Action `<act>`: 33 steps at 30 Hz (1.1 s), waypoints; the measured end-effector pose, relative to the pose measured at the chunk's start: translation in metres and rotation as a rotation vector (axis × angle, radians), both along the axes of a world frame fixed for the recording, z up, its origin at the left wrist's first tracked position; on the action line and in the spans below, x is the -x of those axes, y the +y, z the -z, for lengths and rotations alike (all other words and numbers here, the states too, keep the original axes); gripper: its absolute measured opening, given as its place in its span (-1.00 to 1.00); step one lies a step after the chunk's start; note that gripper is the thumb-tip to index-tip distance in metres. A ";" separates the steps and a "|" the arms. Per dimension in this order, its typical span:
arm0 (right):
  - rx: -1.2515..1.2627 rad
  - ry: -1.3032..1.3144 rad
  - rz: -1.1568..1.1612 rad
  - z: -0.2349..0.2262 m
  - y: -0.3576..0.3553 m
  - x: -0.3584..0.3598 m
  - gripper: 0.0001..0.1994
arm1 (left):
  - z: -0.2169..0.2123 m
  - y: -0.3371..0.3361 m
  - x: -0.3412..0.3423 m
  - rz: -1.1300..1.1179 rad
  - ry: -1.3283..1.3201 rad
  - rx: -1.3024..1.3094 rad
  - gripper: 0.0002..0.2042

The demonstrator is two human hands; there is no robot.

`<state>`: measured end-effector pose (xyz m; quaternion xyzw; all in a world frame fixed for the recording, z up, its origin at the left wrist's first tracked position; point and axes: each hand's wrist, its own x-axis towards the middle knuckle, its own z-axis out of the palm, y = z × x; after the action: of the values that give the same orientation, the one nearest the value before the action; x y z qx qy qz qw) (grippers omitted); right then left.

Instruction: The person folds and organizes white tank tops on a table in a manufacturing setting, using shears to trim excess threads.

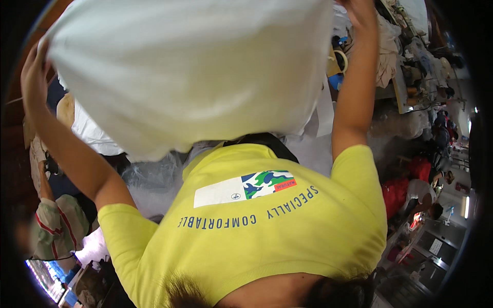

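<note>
A large white cloth point(205, 66) is spread out in front of my chest, its lower edge hanging loose and wavy. At the cloth's left edge, my left hand point(36, 72) is closed, with the fabric pinched at the fingertips. My right hand point(361, 14) is up at the cloth's top right edge and appears closed on it, though the frame's upper border cuts off part of the fingers. Both arms are raised and wide apart. The cloth hides whatever lies behind it.
To the right is a cluttered worktable point(403, 92) with crumpled beige fabric point(387, 56), a roll of tape point(341, 60) and thread spools. Clear plastic point(154, 179) lies below the cloth. Another person in a striped sleeve point(59, 226) is at the left; more people are far right.
</note>
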<state>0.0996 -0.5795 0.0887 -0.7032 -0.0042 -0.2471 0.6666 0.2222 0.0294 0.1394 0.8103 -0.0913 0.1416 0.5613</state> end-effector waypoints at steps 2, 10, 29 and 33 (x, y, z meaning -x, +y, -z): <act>-0.003 -0.139 0.102 0.028 -0.013 -0.074 -0.57 | 0.023 -0.013 -0.071 0.106 -0.170 0.155 -0.58; 0.752 -0.040 0.019 0.192 0.056 -0.040 -0.55 | 0.245 -0.013 -0.028 -0.135 -0.380 -0.734 -0.49; 0.658 0.344 0.348 0.281 0.100 0.142 -0.45 | 0.331 -0.003 0.143 -0.364 -0.093 -0.669 -0.64; 0.689 0.271 0.354 0.275 0.106 0.141 -0.57 | 0.329 -0.001 0.143 -0.365 0.014 -0.607 -0.70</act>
<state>-0.0415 -0.4734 -0.1862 -0.9014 0.1224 -0.2471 0.3338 0.0796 0.0281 -0.1900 0.9440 0.0210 0.2007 0.2610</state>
